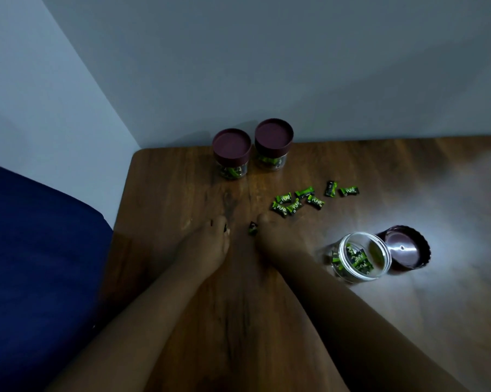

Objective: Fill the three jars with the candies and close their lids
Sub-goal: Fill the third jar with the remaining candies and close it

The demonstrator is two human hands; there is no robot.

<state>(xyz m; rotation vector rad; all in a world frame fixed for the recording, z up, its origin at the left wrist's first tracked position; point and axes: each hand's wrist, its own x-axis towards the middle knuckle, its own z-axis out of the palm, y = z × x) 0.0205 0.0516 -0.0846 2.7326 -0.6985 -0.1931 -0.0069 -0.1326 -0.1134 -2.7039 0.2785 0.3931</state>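
Dim room, wooden desk (182, 188): two lidded jars (231, 154) at the back, an open jar (360, 257) beside its lid (408, 247) right, loose candies (303, 199) between. Right hand (272, 236) pinches a candy (252, 228); left hand (210, 244) grips something dark.

Wood-grain desk (394, 171), brown, smooth, with a soft sheen where the light falls, right of the right hand (269, 236). Clear glossy plastic for the open jar (361, 257) just right of that hand, glare bright on its rim. Matt maroon plastic on the loose lid (408, 247) beside it, ribbed at the edge. Same matt maroon on the two closed lids (231, 145) beyond both hands. Shiny green-and-black foil-like wrappers on the candies (303, 200) ahead of the right hand. Dark blue cloth (35, 236), matt, left of the left hand (210, 244).
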